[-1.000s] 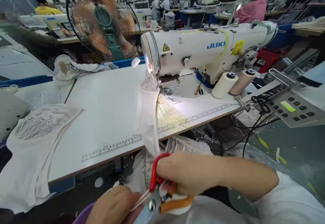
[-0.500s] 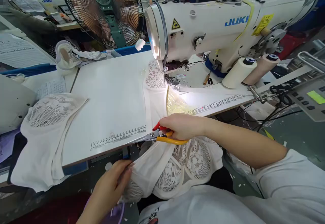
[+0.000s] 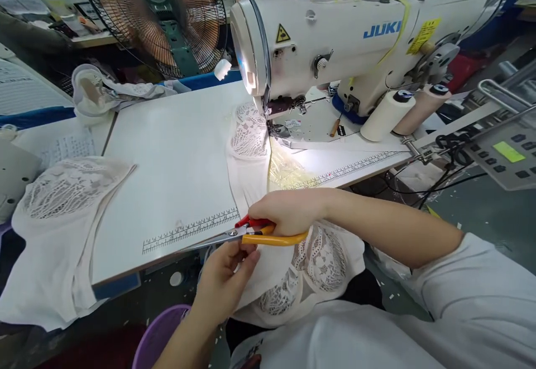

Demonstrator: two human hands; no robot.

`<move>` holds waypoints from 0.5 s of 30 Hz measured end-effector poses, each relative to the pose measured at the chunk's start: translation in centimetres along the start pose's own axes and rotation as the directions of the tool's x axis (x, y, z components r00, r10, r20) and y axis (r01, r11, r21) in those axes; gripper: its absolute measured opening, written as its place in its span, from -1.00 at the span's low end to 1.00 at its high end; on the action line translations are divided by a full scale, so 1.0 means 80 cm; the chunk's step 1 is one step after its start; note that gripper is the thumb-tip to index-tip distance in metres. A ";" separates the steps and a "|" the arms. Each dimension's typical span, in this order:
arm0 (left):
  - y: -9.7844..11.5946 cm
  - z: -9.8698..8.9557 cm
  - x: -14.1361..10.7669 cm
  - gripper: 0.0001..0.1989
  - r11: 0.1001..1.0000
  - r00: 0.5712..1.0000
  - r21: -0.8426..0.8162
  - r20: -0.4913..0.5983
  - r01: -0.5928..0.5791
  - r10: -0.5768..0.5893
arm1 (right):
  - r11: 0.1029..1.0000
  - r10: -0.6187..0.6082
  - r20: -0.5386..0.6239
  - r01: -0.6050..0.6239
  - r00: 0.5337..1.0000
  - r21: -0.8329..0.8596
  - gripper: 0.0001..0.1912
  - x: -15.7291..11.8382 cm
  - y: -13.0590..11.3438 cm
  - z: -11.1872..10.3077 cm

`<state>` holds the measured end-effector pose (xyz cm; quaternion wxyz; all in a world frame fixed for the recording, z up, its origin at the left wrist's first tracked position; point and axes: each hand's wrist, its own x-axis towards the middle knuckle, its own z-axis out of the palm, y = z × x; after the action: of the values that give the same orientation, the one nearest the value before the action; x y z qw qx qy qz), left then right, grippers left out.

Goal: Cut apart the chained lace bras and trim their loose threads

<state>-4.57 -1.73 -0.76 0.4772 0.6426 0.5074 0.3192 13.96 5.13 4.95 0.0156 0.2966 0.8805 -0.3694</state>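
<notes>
My right hand is closed around the scissors, which have orange and red handles; their blades point left along the table's front edge. Just below the blades, my left hand pinches the edge of a white lace bra that hangs over the front edge onto my lap. Fabric of the same white kind runs up the table as a lace-topped panel and ends beneath the needle area of the sewing machine. My hands partly cover the fabric between them.
White lace panels drape over the table's left end. A fan stands behind the table. Thread cones and a small wooden-handled tool are at the right. Below is a purple bin.
My left hand has moved up and right, from the low fabric edge to just under the scissors. The scissors and right hand have shifted slightly left and down. The camera view has shifted a little.
</notes>
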 end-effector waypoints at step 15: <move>0.014 0.011 0.010 -0.83 0.938 0.957 -0.254 -0.107 0.236 -0.270 | 0.994 0.013 0.015 -0.012 1.000 -0.104 -0.83 0.008 0.001 -0.009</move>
<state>-3.17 -1.22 -0.08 0.5511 0.4859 0.5763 0.3578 13.64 5.94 5.25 0.0404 0.2979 0.8966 -0.3252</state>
